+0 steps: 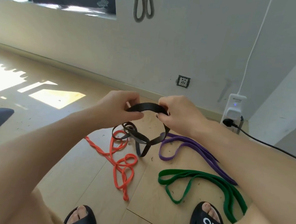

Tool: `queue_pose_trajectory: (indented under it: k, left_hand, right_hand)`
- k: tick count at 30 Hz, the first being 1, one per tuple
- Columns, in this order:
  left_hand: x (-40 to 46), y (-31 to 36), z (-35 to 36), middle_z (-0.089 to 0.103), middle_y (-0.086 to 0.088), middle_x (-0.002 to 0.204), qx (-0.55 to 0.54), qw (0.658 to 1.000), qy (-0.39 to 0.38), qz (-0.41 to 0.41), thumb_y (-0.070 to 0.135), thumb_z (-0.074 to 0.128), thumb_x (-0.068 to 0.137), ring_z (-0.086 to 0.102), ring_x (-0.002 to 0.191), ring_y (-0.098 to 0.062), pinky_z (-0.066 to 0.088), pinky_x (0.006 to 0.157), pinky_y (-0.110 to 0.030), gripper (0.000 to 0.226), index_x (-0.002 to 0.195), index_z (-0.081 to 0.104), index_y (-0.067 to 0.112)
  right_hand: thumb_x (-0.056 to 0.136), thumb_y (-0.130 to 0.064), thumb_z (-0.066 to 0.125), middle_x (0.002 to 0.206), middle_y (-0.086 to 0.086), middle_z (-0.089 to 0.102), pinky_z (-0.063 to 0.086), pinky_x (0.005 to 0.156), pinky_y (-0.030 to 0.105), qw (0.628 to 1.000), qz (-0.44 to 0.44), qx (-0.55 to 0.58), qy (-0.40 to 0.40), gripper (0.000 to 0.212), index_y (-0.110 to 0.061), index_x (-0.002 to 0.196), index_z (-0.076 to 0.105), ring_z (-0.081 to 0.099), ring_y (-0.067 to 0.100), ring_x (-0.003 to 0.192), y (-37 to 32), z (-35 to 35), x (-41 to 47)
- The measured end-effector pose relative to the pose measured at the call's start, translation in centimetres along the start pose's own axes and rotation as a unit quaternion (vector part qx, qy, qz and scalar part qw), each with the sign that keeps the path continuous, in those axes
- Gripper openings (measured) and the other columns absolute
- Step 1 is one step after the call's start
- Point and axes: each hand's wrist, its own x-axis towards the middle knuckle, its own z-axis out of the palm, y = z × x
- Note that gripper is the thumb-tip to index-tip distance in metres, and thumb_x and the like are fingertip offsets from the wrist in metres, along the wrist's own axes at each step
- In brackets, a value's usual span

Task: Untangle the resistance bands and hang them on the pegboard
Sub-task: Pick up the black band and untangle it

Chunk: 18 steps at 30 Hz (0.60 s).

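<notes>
We grip the flat black rubber band (147, 106) with our left hand (118, 106) and right hand (178, 114).
Its lower loops dangle above bare wooden floor (84, 160) between the orange band (123, 165) and purple band (186, 147).

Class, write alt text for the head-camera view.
Both hands, left hand and right hand, grip a tangled black band above the floor, where orange, purple and green bands lie.

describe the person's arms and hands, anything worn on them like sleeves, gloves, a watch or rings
Both arms are bare from the bottom edge of the picture to the fingers: no sleeves, no gloves. The left hand and the right hand show no watch, bracelet or wristband at the wrists, and no ring on the fingers that can be seen. There are no markings on either forearm.
</notes>
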Motion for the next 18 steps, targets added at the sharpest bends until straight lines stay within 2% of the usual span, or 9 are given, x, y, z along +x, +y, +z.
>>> queue_pose_trajectory:
  k: [2,4,8,12,16,18]
  left_hand:
    - [0.4,-0.2,0.1,0.068,0.002,0.082,0.032,0.998,0.047,0.006,0.025,0.071,0.093,0.069,0.071,-0.016,0.057,0.062,-0.029,0.025,0.079,0.051,0.023]
    - [0.6,-0.4,0.2,0.068,0.003,0.078,0.01,0.996,0.093,0.013,0.024,0.069,0.095,0.071,0.068,-0.012,0.062,0.067,-0.034,0.025,0.081,0.048,0.021]
    - [1.1,-0.4,0.4,0.064,0.002,0.083,-0.005,0.988,0.15,0.033,0.02,0.069,0.093,0.068,0.079,-0.025,0.058,0.07,-0.041,0.022,0.091,0.048,0.019]
    - [1.2,-0.8,0.4,0.065,0.005,0.085,-0.011,0.988,0.147,0.038,0.019,0.071,0.089,0.065,0.082,-0.021,0.058,0.075,-0.042,0.018,0.093,0.054,0.02]
    - [1.2,-1.1,0.5,0.065,0.007,0.089,-0.03,0.99,0.132,0.036,0.017,0.072,0.09,0.065,0.085,-0.014,0.057,0.077,-0.03,0.018,0.095,0.055,0.021]
    - [1.2,-1.0,0.4,0.065,0.006,0.094,-0.049,0.992,0.113,0.005,0.016,0.071,0.091,0.065,0.089,-0.013,0.052,0.076,-0.024,0.018,0.099,0.056,0.022]
  right_hand:
    - [0.096,-0.018,0.06,0.084,0.002,0.064,0.057,0.072,0.048,1.0,-0.004,0.003,0.027,0.005,-0.018,0.096,0.065,0.061,0.022,0.075,-0.2,0.2,0.5]
    - [0.094,-0.014,0.06,0.087,0.003,0.065,0.057,0.074,0.049,0.999,0.004,0.033,0.033,0.008,-0.02,0.1,0.063,0.062,0.024,0.078,-0.5,0.4,0.9]
    - [0.089,-0.018,0.068,0.088,-0.001,0.066,0.058,0.081,0.044,0.993,0.022,0.116,-0.031,0.008,-0.024,0.09,0.064,0.065,0.019,0.082,-1.5,0.5,0.9]
    - [0.085,-0.024,0.076,0.088,-0.002,0.07,0.058,0.085,0.041,0.985,0.033,0.155,-0.067,0.008,-0.022,0.088,0.069,0.067,0.016,0.086,-1.9,0.4,1.1]
    - [0.085,-0.018,0.075,0.093,0.008,0.072,0.058,0.088,0.048,0.972,0.056,0.224,-0.046,0.011,-0.016,0.095,0.071,0.069,0.025,0.09,-2.3,-0.1,1.1]
    - [0.085,-0.015,0.073,0.097,0.015,0.071,0.057,0.086,0.048,0.962,0.064,0.264,-0.043,0.012,-0.012,0.096,0.07,0.068,0.03,0.091,-2.5,-0.5,1.1]
